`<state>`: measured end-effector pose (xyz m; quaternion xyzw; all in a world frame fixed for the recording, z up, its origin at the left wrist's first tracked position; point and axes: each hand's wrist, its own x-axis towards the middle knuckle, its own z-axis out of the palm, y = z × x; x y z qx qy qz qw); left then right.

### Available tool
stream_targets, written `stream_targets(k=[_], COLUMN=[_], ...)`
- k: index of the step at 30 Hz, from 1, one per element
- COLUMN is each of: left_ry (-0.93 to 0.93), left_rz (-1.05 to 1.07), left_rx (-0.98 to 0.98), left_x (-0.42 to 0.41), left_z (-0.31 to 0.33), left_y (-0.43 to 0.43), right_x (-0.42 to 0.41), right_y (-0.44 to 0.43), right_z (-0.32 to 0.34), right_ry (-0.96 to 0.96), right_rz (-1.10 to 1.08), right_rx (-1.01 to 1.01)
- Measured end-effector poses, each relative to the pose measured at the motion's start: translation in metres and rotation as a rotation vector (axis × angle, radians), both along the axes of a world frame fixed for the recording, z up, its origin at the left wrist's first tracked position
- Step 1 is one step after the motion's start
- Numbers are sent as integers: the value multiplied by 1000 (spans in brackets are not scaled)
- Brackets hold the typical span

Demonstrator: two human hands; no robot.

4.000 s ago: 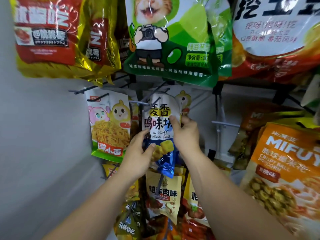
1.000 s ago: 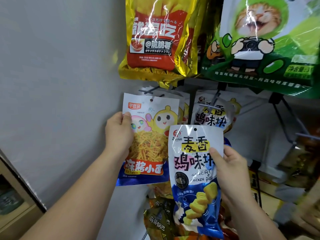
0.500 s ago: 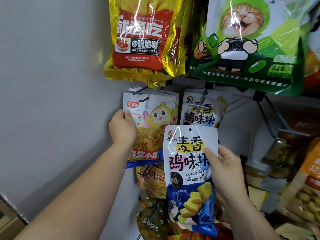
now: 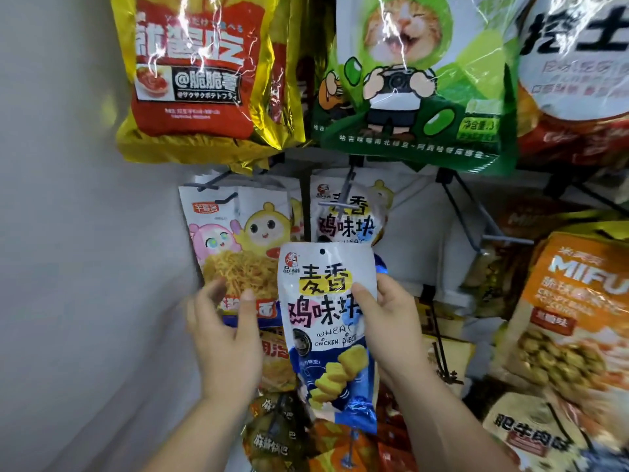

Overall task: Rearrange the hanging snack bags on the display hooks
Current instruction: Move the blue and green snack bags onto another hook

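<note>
**Item: wheat chicken piece bag, off its hook, held in hand**

Location: The wheat chicken piece bag (image 4: 323,301) was held upright in front of the display. It sat below a matching hung bag (image 4: 347,223) on its wire hook (image 4: 342,199) and just right of the noodle snack bag (image 4: 238,253).

Hands: The right hand (image 4: 391,321) pinched the bag's right edge at mid-height, thumb across the front and fingers behind. The left hand (image 4: 224,335) was spread loosely and held nothing. It was blurred in front of the noodle bag's lower edge, and contact could not be judged.

Handling (judged): A light, glossy film pouch, soft and apt to flop or slip. Its pieces were probably brittle, so no squeezing of the middle. It was best taken near the flat top seal, beside the punched hang hole (image 4: 322,252), to steer that hole onto a hook.

Change: Half a second earlier the left hand gripped the noodle bag's left edge, and it had since let go. The right hand's hold was unchanged.
</note>
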<state>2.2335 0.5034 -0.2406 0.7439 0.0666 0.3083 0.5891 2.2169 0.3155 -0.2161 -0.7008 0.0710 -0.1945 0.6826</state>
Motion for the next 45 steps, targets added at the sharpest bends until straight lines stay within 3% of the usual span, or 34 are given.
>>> stream_targets(k=[1,4,6,9,13,15,25,38,45], left_ry=[29,181,211,186,175,183,158,132,80], left_rz=[-105,-440,-521,-509,-447,-418,-363,-405,-385], left_rx=[-38,-410,-467,-450,-376,-362,-403,-416,-331], left_x=[-5,-1,4,8,12,12,2,-11,-23], left_z=[0,9,13,12,10,12,27,37,47], left_y=[-5,-18,-22,-20,-8,-2,20,39,60], right_x=[1,3,6,11,47,73,137,52,2], right_y=[3,12,16,12,-12,-25,-31,-7,11], right_z=[1,7,11,17,30,38,38,41,48], right_ry=[-5,6,29,15,-4,10,-7,-126,-116], right_rz=[29,93,126,116,-156,-259,-234,-254,-242], right_rx=[-17,2,13,-82,-85,-204,-151,-377,-448])
